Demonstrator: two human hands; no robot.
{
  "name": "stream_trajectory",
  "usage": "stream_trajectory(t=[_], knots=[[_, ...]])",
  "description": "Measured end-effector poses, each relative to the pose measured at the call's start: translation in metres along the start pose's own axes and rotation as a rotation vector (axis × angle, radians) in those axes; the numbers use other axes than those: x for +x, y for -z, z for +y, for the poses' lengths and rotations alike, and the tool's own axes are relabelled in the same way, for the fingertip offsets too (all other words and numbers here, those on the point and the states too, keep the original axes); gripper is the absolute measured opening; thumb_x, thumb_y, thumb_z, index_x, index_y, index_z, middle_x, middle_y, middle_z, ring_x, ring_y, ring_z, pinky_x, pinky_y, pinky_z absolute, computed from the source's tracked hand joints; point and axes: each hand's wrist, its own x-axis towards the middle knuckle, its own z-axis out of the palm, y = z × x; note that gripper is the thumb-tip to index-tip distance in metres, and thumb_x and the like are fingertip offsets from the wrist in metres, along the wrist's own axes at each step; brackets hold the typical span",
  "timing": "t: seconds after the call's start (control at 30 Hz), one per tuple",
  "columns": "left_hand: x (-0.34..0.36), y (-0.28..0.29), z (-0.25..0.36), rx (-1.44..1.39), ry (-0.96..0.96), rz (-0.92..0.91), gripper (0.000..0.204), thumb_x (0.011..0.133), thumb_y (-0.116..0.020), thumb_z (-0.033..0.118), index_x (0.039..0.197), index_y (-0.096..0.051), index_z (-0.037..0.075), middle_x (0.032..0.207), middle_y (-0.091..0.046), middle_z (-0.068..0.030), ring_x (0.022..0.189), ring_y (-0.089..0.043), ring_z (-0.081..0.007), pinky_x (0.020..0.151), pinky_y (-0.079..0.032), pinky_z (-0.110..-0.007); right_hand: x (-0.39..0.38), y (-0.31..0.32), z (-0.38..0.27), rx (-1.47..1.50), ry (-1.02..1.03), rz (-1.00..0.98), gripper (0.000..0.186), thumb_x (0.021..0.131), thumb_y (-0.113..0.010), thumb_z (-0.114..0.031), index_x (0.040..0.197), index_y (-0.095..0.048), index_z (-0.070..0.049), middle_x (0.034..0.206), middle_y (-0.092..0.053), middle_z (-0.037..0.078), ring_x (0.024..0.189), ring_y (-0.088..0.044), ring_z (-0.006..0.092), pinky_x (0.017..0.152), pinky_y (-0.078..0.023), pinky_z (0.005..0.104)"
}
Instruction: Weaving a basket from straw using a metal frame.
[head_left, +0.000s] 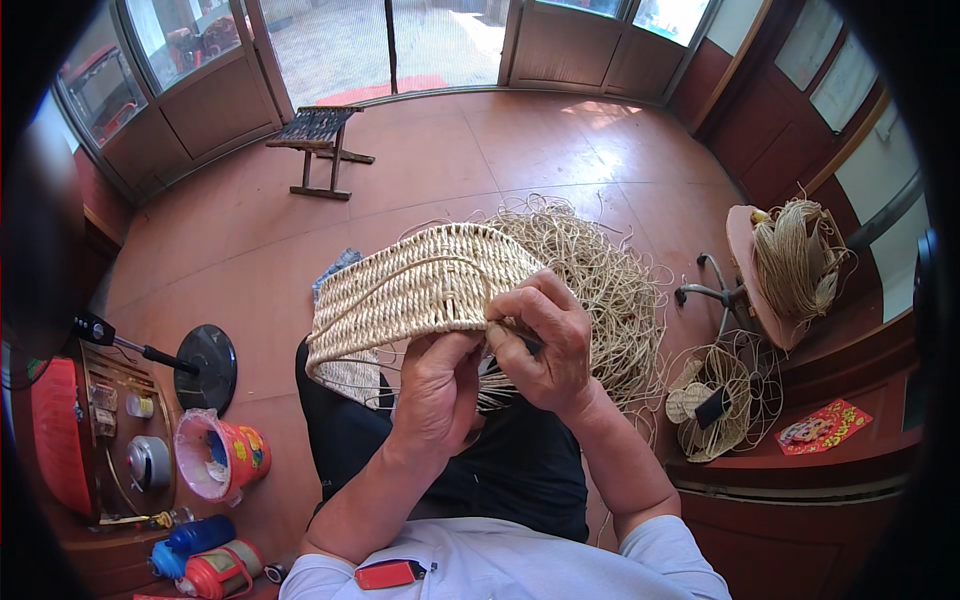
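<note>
A woven straw basket lies tilted across my lap, its near rim toward me. My left hand is closed on that rim, thumb on the outside and fingers mostly hidden behind. Close beside it, my right hand pinches at the same rim, thumb and forefinger together; a strand there is too small to make out clearly. A loose cord arcs over the basket's woven side. Beyond and to the right spreads a big heap of straw cord.
A folding stool stands near the glass doors. At left are a fan base, a red bucket and a low table with small items. On the right, a swivel chair bears a cord bundle; a part-woven piece lies below.
</note>
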Motion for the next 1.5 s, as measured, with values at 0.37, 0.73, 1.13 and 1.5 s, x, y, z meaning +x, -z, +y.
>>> stream_trajectory(t=[0.37, 0.73, 1.13, 1.5], knots=[[0.018, -0.003, 0.001, 0.115, -0.029, 0.013, 0.021, 0.108, -0.061, 0.006, 0.128, -0.067, 0.005, 0.119, -0.071, -0.0031, 0.109, -0.065, -0.0132, 0.103, -0.048, -0.034, 0.015, -0.007, 0.02, 0.006, -0.065, 0.012, 0.01, 0.084, -0.077, -0.005, 0.095, -0.075, -0.004, 0.082, -0.064, 0.008, 0.073, -0.064, 0.0236, 0.065, -0.054, 0.0373], [0.052, 0.007, 0.0, 0.001, 0.063, -0.027, 0.02, 0.105, -0.063, 0.003, 0.123, -0.073, 0.003, 0.119, -0.074, -0.0047, 0.106, -0.067, -0.0136, 0.098, -0.052, -0.033, 0.021, -0.015, 0.035, 0.026, -0.08, 0.012, 0.007, 0.087, -0.073, -0.006, 0.093, -0.074, -0.003, 0.083, -0.06, 0.007, 0.074, -0.059, 0.0203, 0.066, -0.049, 0.0354], [0.06, 0.017, -0.003, 0.002, 0.04, -0.054, 0.023, 0.106, -0.062, 0.002, 0.126, -0.073, 0.006, 0.124, -0.075, -0.0047, 0.114, -0.069, -0.014, 0.105, -0.051, -0.035, 0.026, -0.015, 0.039, -0.011, -0.141, -0.027, 0.009, 0.087, -0.074, -0.01, 0.095, -0.073, -0.005, 0.085, -0.064, 0.009, 0.076, -0.066, 0.0242, 0.068, -0.055, 0.0387], [0.042, 0.003, -0.018, 0.36, -0.25, 0.084, 0.02, 0.109, -0.059, 0.005, 0.125, -0.07, 0.002, 0.116, -0.07, -0.0024, 0.108, -0.064, -0.0097, 0.101, -0.049, -0.027, 0.026, -0.017, 0.038, -0.017, -0.19, -0.017, 0.008, 0.088, -0.075, -0.009, 0.095, -0.073, -0.005, 0.086, -0.063, 0.007, 0.072, -0.063, 0.0206, 0.067, -0.053, 0.0367]])
